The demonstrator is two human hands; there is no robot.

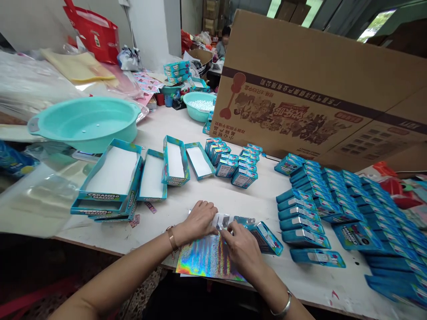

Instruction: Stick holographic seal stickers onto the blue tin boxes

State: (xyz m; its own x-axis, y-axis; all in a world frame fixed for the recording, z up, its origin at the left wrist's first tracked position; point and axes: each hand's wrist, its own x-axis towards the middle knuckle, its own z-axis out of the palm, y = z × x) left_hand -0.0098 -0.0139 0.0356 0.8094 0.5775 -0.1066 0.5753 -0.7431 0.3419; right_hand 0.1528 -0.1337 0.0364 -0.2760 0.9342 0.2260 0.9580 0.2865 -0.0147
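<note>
A shiny rainbow holographic sheet (pixel 203 260) lies at the table's front edge, its far part showing a white backing (pixel 219 219) with small silvery patches. My left hand (pixel 202 218) is closed on the far left part of this sheet, fingers curled over it. My right hand (pixel 245 246) is closed in a pinch at the sheet's far edge, its fingertips near the silvery patches. What lies between those fingertips is hidden. Just right of my right hand, a blue printed box (pixel 267 238) leans on the table. A second blue packet (pixel 244 220) is partly hidden behind my right fingers.
Rows of blue boxes (pixel 302 222) fill the right side. Open blue trays (pixel 111 173) stand at left, with smaller blue packs (pixel 244 174) at centre. A turquoise basin (pixel 88 120) sits at far left. A large cardboard carton (pixel 316 93) blocks the back right.
</note>
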